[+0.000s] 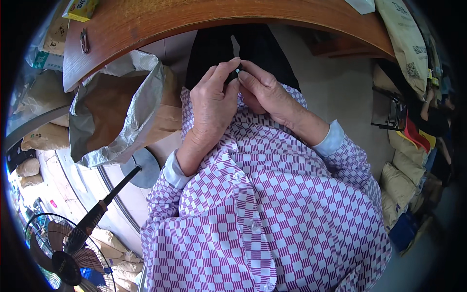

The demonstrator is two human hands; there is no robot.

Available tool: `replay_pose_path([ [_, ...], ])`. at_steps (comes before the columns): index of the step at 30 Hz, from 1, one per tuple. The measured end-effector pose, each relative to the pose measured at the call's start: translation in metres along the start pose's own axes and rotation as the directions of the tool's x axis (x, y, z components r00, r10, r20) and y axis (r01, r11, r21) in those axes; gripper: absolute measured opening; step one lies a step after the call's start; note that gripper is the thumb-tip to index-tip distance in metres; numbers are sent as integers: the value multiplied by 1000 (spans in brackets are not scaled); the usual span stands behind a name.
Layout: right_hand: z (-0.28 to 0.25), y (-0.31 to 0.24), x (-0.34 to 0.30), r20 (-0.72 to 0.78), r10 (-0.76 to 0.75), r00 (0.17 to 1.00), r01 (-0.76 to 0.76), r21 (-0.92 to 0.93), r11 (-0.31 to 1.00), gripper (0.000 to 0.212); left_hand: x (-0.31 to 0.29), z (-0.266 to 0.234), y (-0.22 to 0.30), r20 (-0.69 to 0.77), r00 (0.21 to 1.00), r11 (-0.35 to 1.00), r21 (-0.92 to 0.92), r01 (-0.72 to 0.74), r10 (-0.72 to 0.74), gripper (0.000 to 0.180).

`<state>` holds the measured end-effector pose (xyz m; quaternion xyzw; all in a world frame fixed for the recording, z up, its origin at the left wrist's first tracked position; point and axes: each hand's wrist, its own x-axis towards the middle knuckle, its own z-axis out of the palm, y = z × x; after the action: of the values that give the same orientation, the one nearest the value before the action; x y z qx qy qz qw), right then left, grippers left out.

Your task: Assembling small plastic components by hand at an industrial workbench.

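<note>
My left hand [211, 104] and my right hand [265, 92] meet in front of my belly, fingertips pinched together on a small dark object [237, 70] that is mostly hidden between them. Both wrists come out of the cuffs of a purple and white checked shirt [253, 214]. Below the hands lie my dark trousers [219, 46]. What the small object is cannot be told.
A curved wooden table edge [146, 22] arcs across the top. An open grey and brown paper sack [121, 107] stands at my left. A standing fan [68, 253] is at lower left. Filled sacks [401, 180] pile at the right, near a black metal chair [391, 114].
</note>
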<state>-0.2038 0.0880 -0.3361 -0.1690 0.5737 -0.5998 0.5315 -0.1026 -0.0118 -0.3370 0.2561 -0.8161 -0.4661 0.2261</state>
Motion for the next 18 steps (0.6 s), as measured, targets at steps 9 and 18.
replay_pose_path([
  [9,-17,29,12,-11,-451,892,434,-250,865,28,15,-10,5,161,973,826,-515,227,-166,36],
  [18,-31,10,6,62,-312,948,291,223,930,18,17,-19,7,454,856,437,-737,516,-247,37],
])
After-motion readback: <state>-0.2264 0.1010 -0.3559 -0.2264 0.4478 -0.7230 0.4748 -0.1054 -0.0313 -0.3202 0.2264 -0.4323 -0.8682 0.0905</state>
